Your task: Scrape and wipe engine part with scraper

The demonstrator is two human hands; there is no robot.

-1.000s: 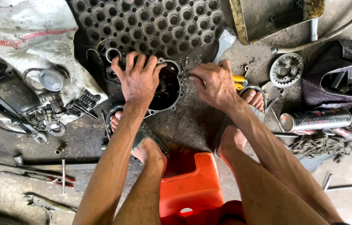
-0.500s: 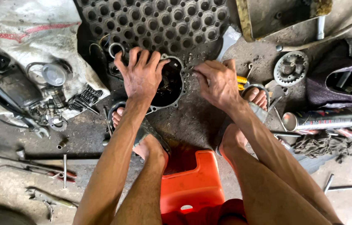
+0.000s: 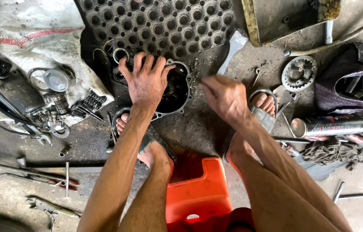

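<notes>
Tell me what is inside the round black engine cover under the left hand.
The engine cover shows a dark, greasy hollow with dim metal parts. The left hand lies on its left rim and hides that side; details are too dark to tell.

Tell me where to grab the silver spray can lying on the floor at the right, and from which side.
Take the silver cylindrical spray can around the middle of its body, coming down from above. It lies on its side on the concrete floor, so the round barrel is exposed on top. Tools and a dark rag crowd its near side, leaving the top the likely clearest way in for the right hand.
</notes>
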